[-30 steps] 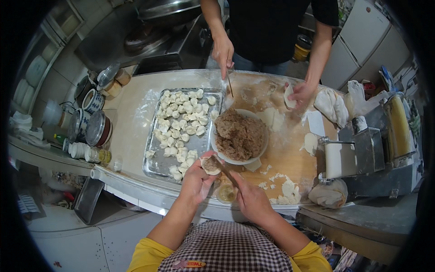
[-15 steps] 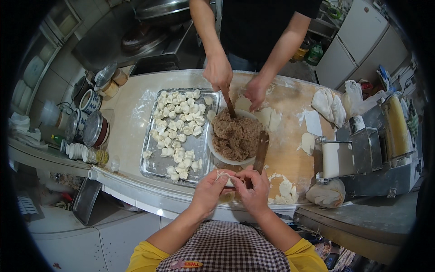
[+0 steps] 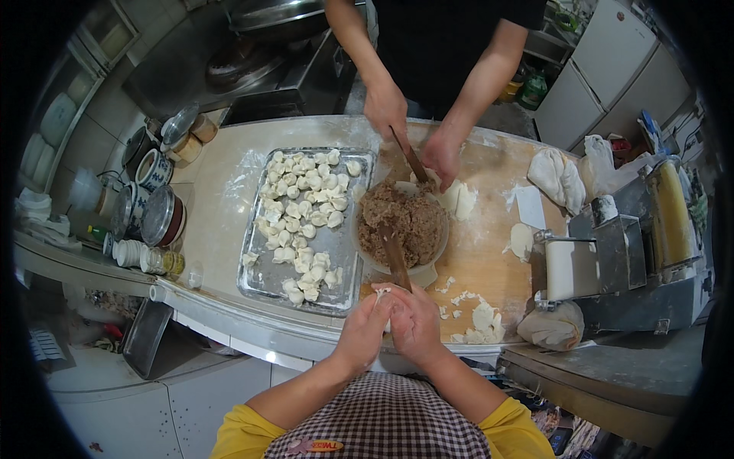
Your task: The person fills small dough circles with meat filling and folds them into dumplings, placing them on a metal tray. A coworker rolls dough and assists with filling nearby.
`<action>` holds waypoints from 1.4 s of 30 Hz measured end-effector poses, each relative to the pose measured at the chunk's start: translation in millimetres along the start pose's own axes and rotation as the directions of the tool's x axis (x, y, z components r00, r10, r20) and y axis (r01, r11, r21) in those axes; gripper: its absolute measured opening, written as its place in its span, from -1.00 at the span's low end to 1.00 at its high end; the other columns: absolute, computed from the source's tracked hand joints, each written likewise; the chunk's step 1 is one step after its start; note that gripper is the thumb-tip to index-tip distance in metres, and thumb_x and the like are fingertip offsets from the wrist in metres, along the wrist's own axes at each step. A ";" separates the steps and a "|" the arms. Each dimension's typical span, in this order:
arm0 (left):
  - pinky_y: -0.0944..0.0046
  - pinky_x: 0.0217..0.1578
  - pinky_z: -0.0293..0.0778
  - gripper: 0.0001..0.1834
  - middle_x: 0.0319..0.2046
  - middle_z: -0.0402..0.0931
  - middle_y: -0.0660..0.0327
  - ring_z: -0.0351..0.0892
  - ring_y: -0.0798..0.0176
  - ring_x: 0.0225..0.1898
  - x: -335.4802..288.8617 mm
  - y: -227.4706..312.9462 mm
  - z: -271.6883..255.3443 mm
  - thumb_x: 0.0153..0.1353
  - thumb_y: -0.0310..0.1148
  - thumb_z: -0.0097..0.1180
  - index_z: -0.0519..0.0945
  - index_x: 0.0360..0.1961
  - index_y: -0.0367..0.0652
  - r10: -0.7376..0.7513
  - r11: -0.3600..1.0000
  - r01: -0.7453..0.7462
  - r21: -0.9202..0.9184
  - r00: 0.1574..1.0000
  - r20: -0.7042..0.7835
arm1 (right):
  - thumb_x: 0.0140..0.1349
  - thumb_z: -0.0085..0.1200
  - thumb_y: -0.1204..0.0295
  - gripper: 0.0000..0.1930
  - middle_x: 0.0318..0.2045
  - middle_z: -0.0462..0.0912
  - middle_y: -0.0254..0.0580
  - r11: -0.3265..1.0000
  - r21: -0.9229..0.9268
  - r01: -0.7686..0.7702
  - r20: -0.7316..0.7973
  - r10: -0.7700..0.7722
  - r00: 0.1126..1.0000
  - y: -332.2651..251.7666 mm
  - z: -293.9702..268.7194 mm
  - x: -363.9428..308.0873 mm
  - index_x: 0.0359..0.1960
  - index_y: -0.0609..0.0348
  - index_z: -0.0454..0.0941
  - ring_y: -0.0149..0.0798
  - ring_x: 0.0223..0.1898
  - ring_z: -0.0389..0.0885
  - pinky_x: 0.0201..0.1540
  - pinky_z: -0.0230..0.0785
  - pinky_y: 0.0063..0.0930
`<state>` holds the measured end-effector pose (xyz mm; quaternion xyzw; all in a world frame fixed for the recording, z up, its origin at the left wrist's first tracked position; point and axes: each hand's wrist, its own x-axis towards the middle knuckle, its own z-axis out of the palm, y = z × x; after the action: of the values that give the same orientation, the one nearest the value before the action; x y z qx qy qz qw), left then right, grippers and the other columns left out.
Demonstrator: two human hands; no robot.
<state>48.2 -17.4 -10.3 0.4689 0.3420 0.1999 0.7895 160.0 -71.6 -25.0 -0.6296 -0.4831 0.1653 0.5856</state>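
Just in front of me, my left hand (image 3: 361,334) and my right hand (image 3: 417,325) are pressed together, both closed. Between them a bit of pale dough wrapper (image 3: 381,292) shows; the rest of that dumpling is hidden by fingers. A flat wooden spatula (image 3: 394,258) sticks out from my right hand, its upper part over the meat filling (image 3: 417,222). The filling is heaped in a white bowl (image 3: 428,264). Left of the bowl, a metal tray (image 3: 260,279) carries many folded dumplings (image 3: 306,203). Several dough wrappers (image 3: 459,200) lie beyond the bowl's right side.
Across the counter a co-worker's hand (image 3: 386,107) holds another wooden spatula (image 3: 413,159) at the filling; their other hand (image 3: 441,157) is beside it. A dough-rolling machine (image 3: 569,269) stands right. Dough scraps (image 3: 483,321) lie near the front edge. Lidded pots (image 3: 160,216) line the left.
My hands have closed tighter together around the dough, and my spatula has swung left over the filling. The co-worker's spatula and hands have moved right.
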 end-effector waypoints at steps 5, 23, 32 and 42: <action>0.38 -0.04 0.37 -0.64 -0.19 0.53 0.23 0.43 0.42 -0.12 -8.2 -1.5 2.3 0.52 -0.18 -0.23 0.51 -0.06 -0.23 0.148 0.973 -0.144 0.182 0.989 -0.012 | 0.32 -0.05 0.30 -0.69 -0.26 0.64 -0.04 0.995 -0.046 0.089 -0.041 -0.090 0.995 -4.8 1.3 -0.7 -0.03 0.09 0.64 0.01 -0.31 0.60 -0.24 0.45 -0.24; 0.30 -0.07 0.49 -0.71 -0.13 0.55 0.15 0.55 0.34 -0.11 14.9 8.2 -27.6 0.46 -0.26 -0.04 0.48 0.02 -0.26 -0.087 0.987 0.080 -0.141 0.995 -0.040 | 0.17 0.24 0.40 -0.84 -0.35 0.66 -0.10 0.921 0.047 -0.387 -0.025 0.389 0.921 -6.5 -12.3 -1.8 -0.24 0.14 0.62 -0.08 -0.32 0.63 -0.22 0.46 -0.28; 0.34 -0.33 0.49 -0.89 -0.38 0.61 0.16 0.58 0.32 -0.41 -2.2 23.6 -31.4 0.21 -0.46 0.23 0.61 -0.28 -0.28 0.088 0.784 -0.100 0.613 0.995 0.050 | 0.25 0.19 0.48 -0.88 -0.42 0.62 -0.24 0.788 0.215 -0.577 0.322 0.501 0.804 -6.3 -35.3 -11.3 -0.23 0.26 0.59 -0.41 -0.48 0.57 -0.39 0.42 -0.49; 0.06 -0.18 0.50 -0.83 -0.36 0.59 0.03 0.60 -0.06 -0.22 -0.5 22.1 -63.3 0.16 -0.56 0.15 0.63 -0.21 -0.21 0.442 0.310 -0.385 0.869 0.868 0.227 | 0.29 0.07 0.40 -0.78 -0.37 0.64 -0.03 0.858 -0.113 -0.501 0.076 0.510 0.857 20.5 -27.6 -38.0 -0.09 0.19 0.60 -0.02 -0.29 0.63 -0.19 0.47 -0.23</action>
<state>1.9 31.1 -11.4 0.8789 0.2836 0.1952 0.3302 171.7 -114.9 -49.8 -0.7504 -0.3374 0.3240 0.4671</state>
